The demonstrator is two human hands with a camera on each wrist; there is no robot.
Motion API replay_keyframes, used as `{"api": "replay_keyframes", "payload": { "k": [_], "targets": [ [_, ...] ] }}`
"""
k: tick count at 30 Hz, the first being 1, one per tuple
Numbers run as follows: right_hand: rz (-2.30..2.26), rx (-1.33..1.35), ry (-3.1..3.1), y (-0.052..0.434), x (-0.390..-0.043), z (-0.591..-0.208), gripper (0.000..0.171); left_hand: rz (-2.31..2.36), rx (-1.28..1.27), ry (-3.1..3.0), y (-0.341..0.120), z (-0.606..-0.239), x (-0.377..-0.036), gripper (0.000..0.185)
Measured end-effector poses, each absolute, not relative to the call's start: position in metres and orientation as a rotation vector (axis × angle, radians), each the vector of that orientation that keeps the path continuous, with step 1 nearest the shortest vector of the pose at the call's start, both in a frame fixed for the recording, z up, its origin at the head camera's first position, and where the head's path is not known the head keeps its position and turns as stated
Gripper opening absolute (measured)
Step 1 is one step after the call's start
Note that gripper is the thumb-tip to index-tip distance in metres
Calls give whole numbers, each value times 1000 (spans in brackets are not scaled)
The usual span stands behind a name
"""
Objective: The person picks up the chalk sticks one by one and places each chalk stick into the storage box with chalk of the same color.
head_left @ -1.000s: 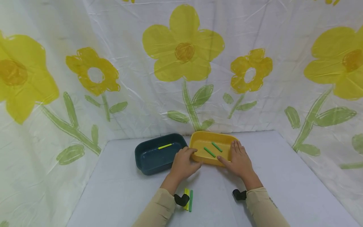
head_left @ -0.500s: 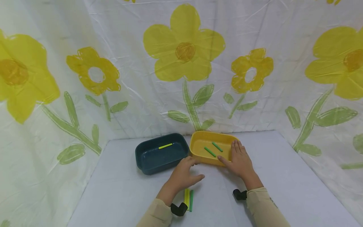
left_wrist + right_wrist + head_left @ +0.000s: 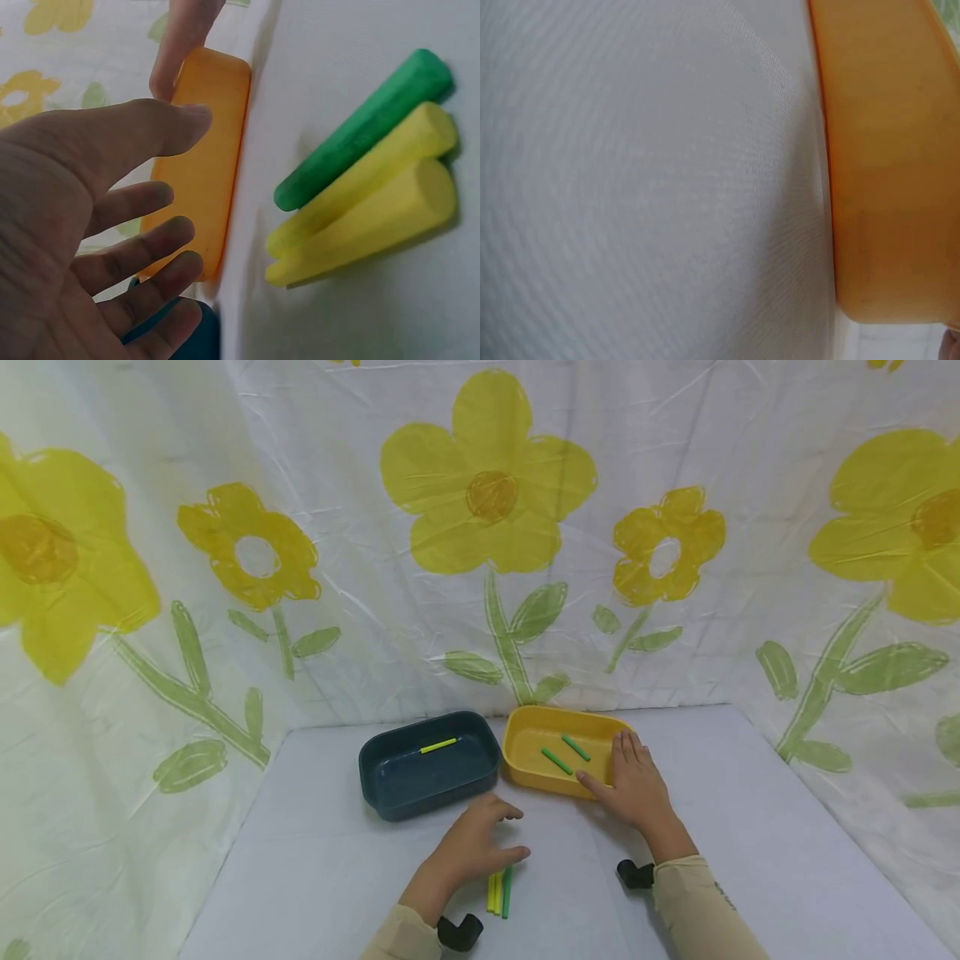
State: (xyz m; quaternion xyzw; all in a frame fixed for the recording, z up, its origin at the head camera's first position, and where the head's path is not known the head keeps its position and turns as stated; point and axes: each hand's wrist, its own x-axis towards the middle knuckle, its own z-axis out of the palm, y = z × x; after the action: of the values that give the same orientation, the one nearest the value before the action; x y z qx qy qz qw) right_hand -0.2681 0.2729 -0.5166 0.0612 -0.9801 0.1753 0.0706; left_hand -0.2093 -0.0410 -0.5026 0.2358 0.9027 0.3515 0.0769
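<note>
Hovering just above three sticks (image 3: 498, 891) lying side by side on the desk (image 3: 750, 860), two yellow and one green, the left hand (image 3: 468, 852) is spreading its fingers loosely and gripping nothing. Beside it, the right hand (image 3: 636, 789) is resting with straight fingers against the right end of the yellow tray (image 3: 525, 735), which is holding two green sticks (image 3: 566, 754). Next to that tray, the dark blue tray (image 3: 390, 785) is holding one yellow stick (image 3: 438, 746).

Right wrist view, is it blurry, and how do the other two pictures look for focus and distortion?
Right wrist view: soft all over, too close; only the yellow tray wall and the white table show. Left wrist view: the left hand fills the near side slightly soft, while the sticks are fairly sharp with faint shadows. Head view: even, soft light, sharp enough, wide-angle bending at the edges.
</note>
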Motion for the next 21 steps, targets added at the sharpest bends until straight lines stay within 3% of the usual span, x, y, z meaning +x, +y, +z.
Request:
{"api": "replay_keyframes", "payload": {
  "k": [21],
  "targets": [
    [540,186,-2963,275,-269,-516,118,840,728,2648,-54,-506,-193,55]
  ]
}}
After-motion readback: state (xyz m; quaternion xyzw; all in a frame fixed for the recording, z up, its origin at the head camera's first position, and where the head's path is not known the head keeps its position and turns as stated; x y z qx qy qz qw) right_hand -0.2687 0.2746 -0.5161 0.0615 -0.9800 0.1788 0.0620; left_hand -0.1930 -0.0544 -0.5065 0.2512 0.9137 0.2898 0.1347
